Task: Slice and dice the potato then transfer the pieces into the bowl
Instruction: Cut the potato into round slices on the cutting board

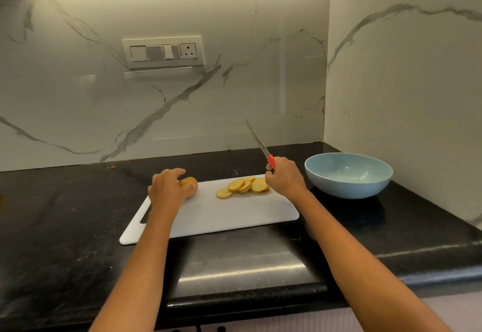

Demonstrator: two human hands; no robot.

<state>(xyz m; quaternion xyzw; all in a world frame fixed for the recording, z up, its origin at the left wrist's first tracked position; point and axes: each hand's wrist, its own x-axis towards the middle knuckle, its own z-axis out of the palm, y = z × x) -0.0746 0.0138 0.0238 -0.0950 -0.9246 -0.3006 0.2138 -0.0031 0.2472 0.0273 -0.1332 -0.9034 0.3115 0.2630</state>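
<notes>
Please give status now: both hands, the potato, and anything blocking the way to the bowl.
Left hand holds uncut potato on board. Right hand grips knife, blade raised. Slices piled, none diced. Bowl empty, path clear.

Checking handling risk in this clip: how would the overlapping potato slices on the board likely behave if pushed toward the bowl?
The potato slices look thin and stiff, so they would probably slide flat, not roll. They overlap loosely, so a push likely spreads the pile. Their cut faces may be damp and cling a little to the smooth cutting board.
</notes>
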